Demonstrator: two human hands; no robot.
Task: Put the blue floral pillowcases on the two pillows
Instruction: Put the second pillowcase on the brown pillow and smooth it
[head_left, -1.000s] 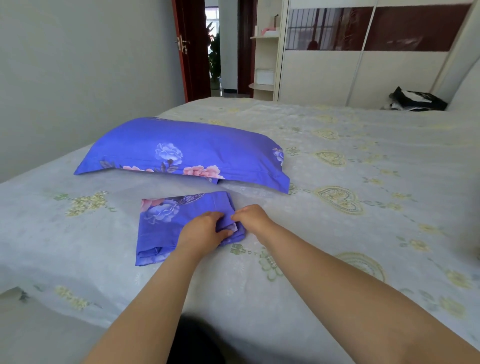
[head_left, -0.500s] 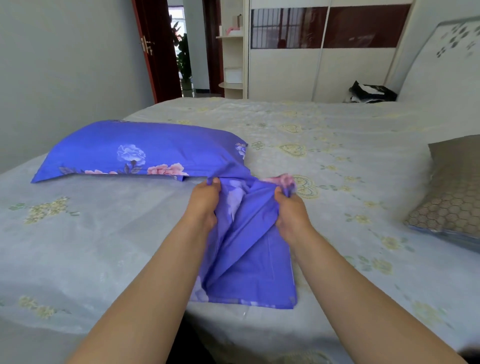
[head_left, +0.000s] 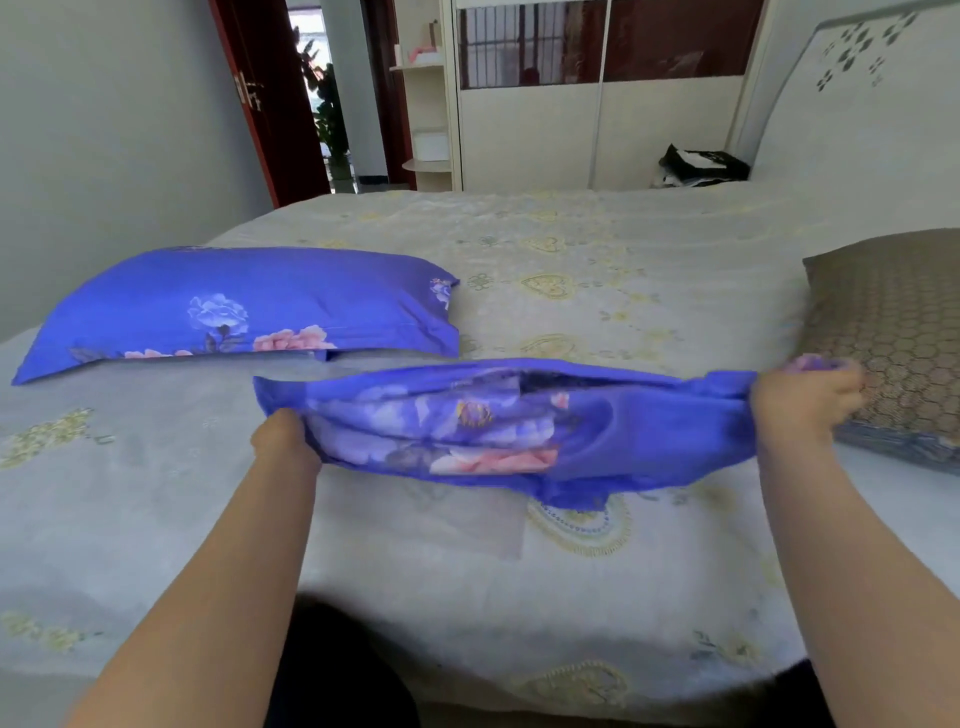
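A blue floral pillowcase (head_left: 519, 431) hangs stretched wide just above the bed, its mouth partly gaping. My left hand (head_left: 283, 434) grips its left end and my right hand (head_left: 802, 397) grips its right end. Behind it on the left lies a pillow in a blue floral case (head_left: 244, 306), flat on the sheet. At the right edge rests a bare brown pillow (head_left: 893, 332) with a honeycomb pattern, just beyond my right hand.
The bed (head_left: 571, 249) wears a pale sheet with yellow heart motifs. A headboard (head_left: 852, 98) rises at the right. A black bag (head_left: 701, 163) sits at the far side, a wardrobe (head_left: 582, 104) and an open doorway (head_left: 322, 93) beyond.
The folded pillowcase was lifted off the sheet and shaken out, then my hands pulled apart and spread it wide. The view swung right, bringing the brown pillow into sight.
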